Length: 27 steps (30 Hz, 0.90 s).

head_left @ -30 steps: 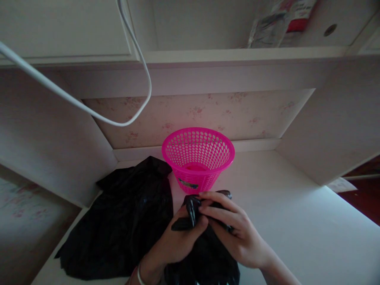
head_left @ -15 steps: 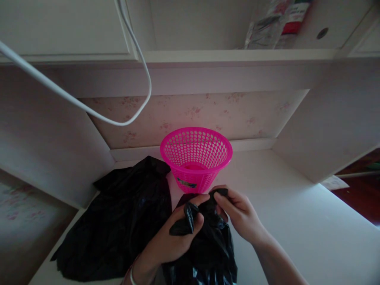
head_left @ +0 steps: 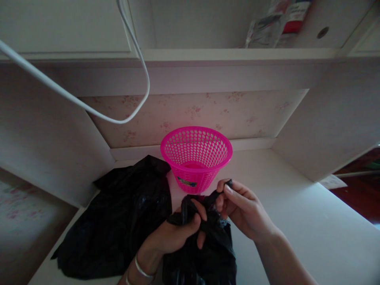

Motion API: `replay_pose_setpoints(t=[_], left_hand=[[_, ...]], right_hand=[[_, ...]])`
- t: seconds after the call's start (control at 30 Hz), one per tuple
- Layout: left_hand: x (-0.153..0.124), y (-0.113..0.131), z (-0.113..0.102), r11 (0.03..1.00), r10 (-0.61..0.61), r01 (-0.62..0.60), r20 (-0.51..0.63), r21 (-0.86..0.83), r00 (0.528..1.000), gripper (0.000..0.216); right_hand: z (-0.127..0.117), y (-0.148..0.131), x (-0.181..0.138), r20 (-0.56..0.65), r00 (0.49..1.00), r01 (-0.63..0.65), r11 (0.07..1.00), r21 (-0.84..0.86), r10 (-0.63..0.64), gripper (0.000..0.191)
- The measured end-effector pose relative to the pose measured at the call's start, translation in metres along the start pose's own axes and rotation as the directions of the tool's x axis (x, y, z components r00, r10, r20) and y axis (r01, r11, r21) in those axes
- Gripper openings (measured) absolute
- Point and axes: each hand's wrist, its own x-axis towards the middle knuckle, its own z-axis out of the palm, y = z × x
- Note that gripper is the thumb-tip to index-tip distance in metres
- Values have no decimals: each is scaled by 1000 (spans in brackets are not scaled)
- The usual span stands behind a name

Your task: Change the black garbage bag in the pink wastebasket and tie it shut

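Observation:
A black plastic bag (head_left: 204, 257) stands at the front of the white surface, its top gathered up between my hands. My left hand (head_left: 175, 235) is closed round part of the bag's twisted top, with a loop of plastic over the thumb and fingers. Between thumb and fingers, my right hand (head_left: 242, 206) pinches a strip of the same top, stretched out to the right. Just beyond both hands stands a pink perforated basket (head_left: 196, 178), upright, with nothing visible inside. To the left lies a second black plastic bag (head_left: 118, 221), touched by neither hand.
A white cable (head_left: 118, 120) loops down from the upper left, in front of the cupboard. Above is a shelf (head_left: 237, 55) with plastic-wrapped items (head_left: 267, 29). White side panels (head_left: 320, 122) flank the white surface (head_left: 297, 213), with flowered wallpaper (head_left: 192, 109) behind.
My right hand has drawn its strip of the bag's top up and to the right. My left hand has turned and closed more around the gathered plastic. The basket stays in place.

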Motion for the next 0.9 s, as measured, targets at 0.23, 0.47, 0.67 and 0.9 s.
replay_pose_setpoints(t=[0.23,0.47,0.67,0.9], left_hand=[[-1,4,8,950,-45,155,-368,273,929,46],[3,9,13,979,73,11,-398,205,914,51],[5,12,13,969,104,4,-429,245,897,51],[-3,1,10,936,161,7,-447,351,880,44]], right_hand=[[-1,-11,-10,190,976,128,987,-93,-109,48],[16,0,-28,252,966,119,755,-645,63,37],[11,12,-20,301,909,391,341,-855,-288,2],[7,26,-16,174,905,293,276,-915,-388,23]])
